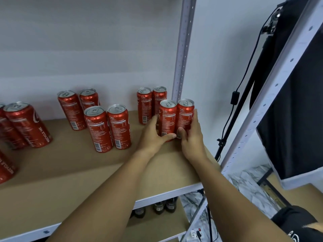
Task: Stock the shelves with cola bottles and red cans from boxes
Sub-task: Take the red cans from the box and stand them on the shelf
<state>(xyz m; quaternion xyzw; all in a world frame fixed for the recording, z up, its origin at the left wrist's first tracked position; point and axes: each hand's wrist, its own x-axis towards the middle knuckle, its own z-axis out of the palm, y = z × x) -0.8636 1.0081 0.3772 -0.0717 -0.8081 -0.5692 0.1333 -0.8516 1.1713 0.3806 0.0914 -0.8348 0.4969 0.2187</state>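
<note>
Hands meeting around a pair of red cans on the brown shelf board [70, 172], close to the rear upright post [181, 49]. The left hand [153, 135] curls round the left can [167, 119], thumb across its base and fingers behind it; the right hand [191, 137] wraps the right can [185, 116] in the same way. Both cans stand upright and touch side to side, which suggests they are being set down as a matched pair, in line with the back pair [151, 103] standing just behind them beside the post. Pressing the two together from either side probably keeps them square and steady on the board. Leftward from the post stands a group of four cans [97, 117], and farther left more cans [22, 126] at the edge of view. Bare board lies in front of the held pair up to the white front rim [167, 194], so the wrists have room to draw straight back. To the right the board ends just beyond the right can, leaving little margin there. Dark bottles [164, 206] stand on the shelf below.
</note>
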